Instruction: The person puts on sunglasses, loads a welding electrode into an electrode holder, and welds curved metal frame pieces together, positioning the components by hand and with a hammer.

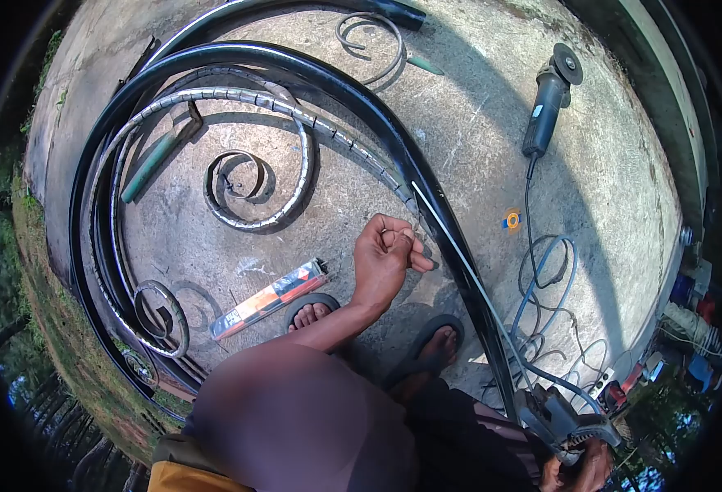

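My left hand [387, 254] is closed, thumb against curled fingers, above the concrete by the end of a curved metal strip [320, 123] with cuts along it. Whatever may lie in the pinch is hidden. At the lower right, my right hand [589, 469] is wrapped round a dark electrode holder [553, 410]. A thin grey welding rod [464, 254] runs from the holder up and left, its tip near the strip's end. Beside the rod curves a long black tube [406, 139], which loops round the left side.
An angle grinder [548, 107] lies at the upper right, with cables [553, 287] below. A green-handled hammer [160, 160], a strip bent into a spiral [246, 223] and a printed rod pack [266, 299] lie at the left. Two sandalled feet [312, 313] stand near the hands.
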